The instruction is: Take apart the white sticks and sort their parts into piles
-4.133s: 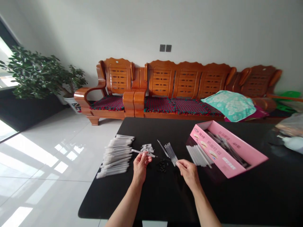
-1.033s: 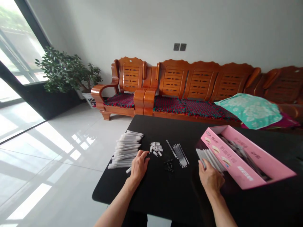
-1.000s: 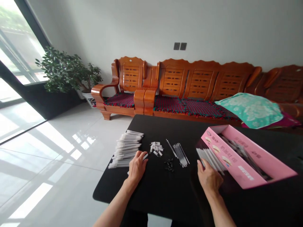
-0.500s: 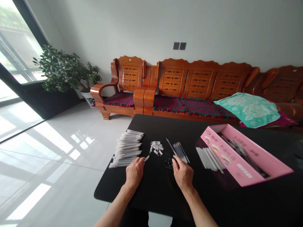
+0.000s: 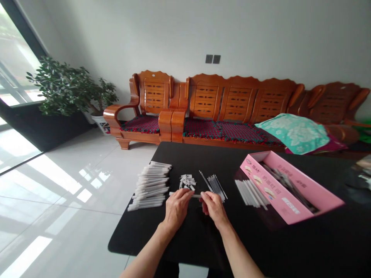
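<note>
My left hand is closed around a slim white pen, held level above the black table. The fingers of my right hand pinch the pen's right end; whether a small part sits between them is hidden. Left of my hands lies a stack of white pens. Small white pieces, like caps, are heaped just beyond my left hand. Thin pen refills lie beyond my right hand, which hides most of the small black pieces. More white tubes rest farther right.
A long pink box with dark strips inside stands on the right of the black table. Behind the table are a wooden sofa and a turquoise cloth. A potted plant stands at the left by the window.
My right hand has left the small black pieces and come leftward to the pen. My left hand has moved right and raised the pen between both hands. The view has shifted slightly.
</note>
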`<state>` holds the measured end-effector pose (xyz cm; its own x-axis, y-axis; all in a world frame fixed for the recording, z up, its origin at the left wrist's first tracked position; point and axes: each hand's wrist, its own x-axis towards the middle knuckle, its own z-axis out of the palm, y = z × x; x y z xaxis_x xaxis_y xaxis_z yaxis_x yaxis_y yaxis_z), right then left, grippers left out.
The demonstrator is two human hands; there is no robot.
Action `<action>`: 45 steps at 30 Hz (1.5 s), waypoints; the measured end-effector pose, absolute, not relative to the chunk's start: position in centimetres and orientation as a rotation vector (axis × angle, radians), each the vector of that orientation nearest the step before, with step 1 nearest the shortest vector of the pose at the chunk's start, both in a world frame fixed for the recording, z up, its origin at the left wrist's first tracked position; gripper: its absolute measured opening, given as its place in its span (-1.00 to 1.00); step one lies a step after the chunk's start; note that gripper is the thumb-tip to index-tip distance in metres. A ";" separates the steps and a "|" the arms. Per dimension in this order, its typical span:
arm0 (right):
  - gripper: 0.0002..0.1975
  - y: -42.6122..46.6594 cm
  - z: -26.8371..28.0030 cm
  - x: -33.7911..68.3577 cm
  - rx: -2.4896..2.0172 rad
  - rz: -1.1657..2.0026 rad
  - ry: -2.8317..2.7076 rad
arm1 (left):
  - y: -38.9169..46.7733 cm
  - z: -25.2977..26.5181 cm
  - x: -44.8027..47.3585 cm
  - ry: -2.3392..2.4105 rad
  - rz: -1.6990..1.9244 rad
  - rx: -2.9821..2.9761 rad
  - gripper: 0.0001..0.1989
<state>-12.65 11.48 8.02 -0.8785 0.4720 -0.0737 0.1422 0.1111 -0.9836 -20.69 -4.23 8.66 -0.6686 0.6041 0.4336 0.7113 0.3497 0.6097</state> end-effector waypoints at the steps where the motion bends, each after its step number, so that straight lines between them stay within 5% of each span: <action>1: -0.50 11.7 7.9 -12.5 -0.664 1.834 -2.060 | -3.9 8.6 -20.6 -2.464 -1.299 -1.155 -0.72; 7: -0.49 12.5 7.1 -11.8 -0.873 1.823 -1.754 | -1.1 6.7 -20.2 -2.565 -2.142 -0.863 -0.72; 10: -0.48 12.3 7.0 -12.0 -0.833 1.846 -1.819 | 0.6 5.5 -20.7 -2.274 -2.856 -0.547 -0.55; 13: -0.45 11.8 6.9 -12.2 -0.834 1.877 -1.877 | 1.5 4.8 -21.6 -1.926 -3.175 -0.352 -0.54; 45: -0.55 12.9 7.9 -12.8 -0.736 1.992 -2.083 | 1.3 3.8 -22.8 -1.702 -3.177 -0.423 -0.64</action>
